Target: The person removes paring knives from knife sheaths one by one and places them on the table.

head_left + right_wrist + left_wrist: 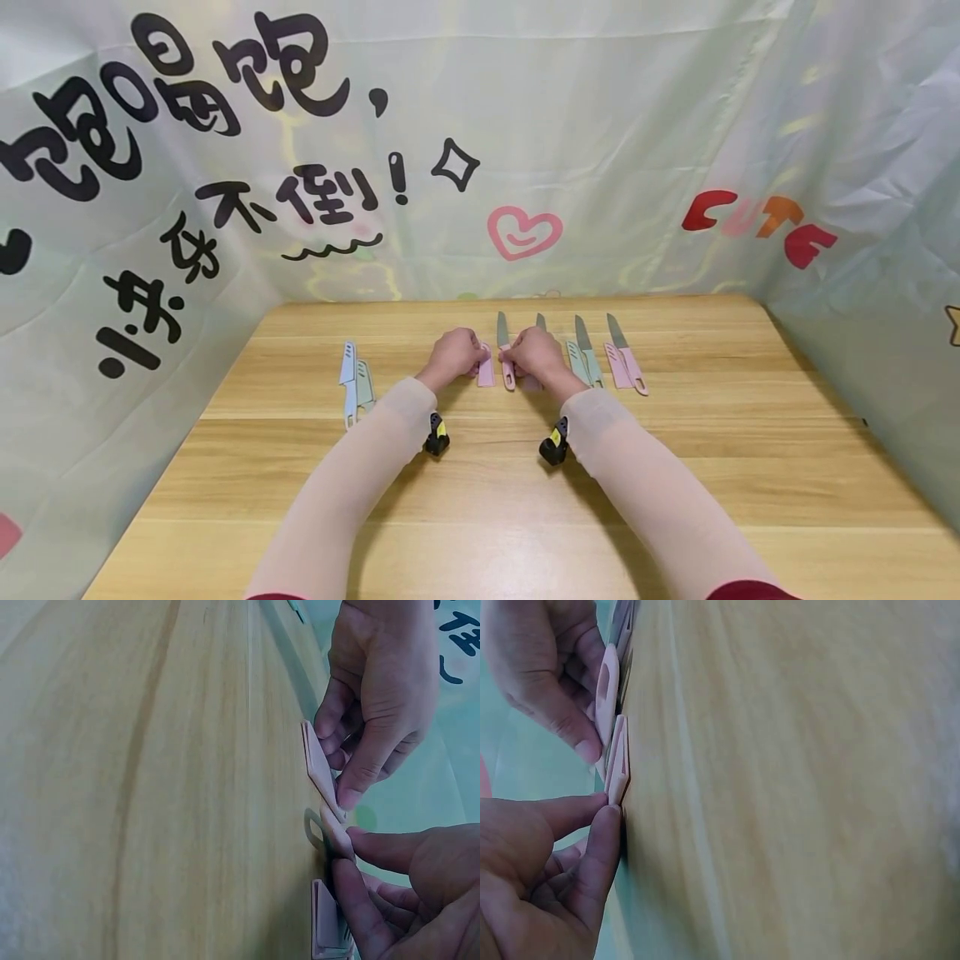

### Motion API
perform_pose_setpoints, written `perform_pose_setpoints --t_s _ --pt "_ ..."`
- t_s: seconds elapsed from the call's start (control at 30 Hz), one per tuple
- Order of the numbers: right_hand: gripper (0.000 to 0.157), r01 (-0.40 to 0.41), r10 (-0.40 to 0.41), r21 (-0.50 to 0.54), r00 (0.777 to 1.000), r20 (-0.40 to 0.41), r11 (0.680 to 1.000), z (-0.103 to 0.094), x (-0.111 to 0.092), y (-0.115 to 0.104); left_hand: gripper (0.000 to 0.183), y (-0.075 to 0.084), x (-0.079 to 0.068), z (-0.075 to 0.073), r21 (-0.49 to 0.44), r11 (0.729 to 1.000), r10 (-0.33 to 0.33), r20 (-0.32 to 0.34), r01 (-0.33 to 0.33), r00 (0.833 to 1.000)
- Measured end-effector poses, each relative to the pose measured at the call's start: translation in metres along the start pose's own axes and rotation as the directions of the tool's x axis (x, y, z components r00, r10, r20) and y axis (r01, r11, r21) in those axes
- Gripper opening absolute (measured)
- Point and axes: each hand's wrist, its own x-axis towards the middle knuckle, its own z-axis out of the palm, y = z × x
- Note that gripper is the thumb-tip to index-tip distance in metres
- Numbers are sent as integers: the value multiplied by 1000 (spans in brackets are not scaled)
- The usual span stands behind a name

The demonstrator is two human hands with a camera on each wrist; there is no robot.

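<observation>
Near the far middle of the table, my left hand (456,353) pinches the end of a pink knife sheath (487,372) between thumb and finger. Just right of it, my right hand (536,354) pinches the pink handle of a knife (509,380), whose grey blade points to the back wall. Blade and sheath lie side by side and apart in the head view. In the right wrist view, the sheath (319,759) is flat with an open end, and the knife handle (337,834) has a loop hole. Another knife (541,320) is partly hidden behind my right hand.
Farther right lie a green knife (593,368) beside a green sheath (576,357), and a pink knife (634,369) beside a pink sheath (618,367). On the left, a blue knife in its sheath (348,367) lies against a green one (365,385). A printed cloth (600,125) hangs behind.
</observation>
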Motion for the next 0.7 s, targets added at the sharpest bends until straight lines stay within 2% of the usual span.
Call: perform_pose_setpoints --t_s 0.3,0.43,0.57,0.7 --pt "24 16 -15 12 1000 -17 1000 -4 -2 4 18 -1 -4 -3 -50 999 5 5 -5 1000" --pt "27 29 -28 104 1000 -6 994 -7 -2 8 18 -1 -6 -5 -59 998 14 9 -13 1000" --pt "31 32 -34 223 999 6 974 -11 0 12 20 -2 -9 -8 -63 998 21 8 -21 1000" --pt "35 29 -34 296 999 11 955 -13 1 16 20 -3 -13 -12 -38 999 40 5 -39 999"
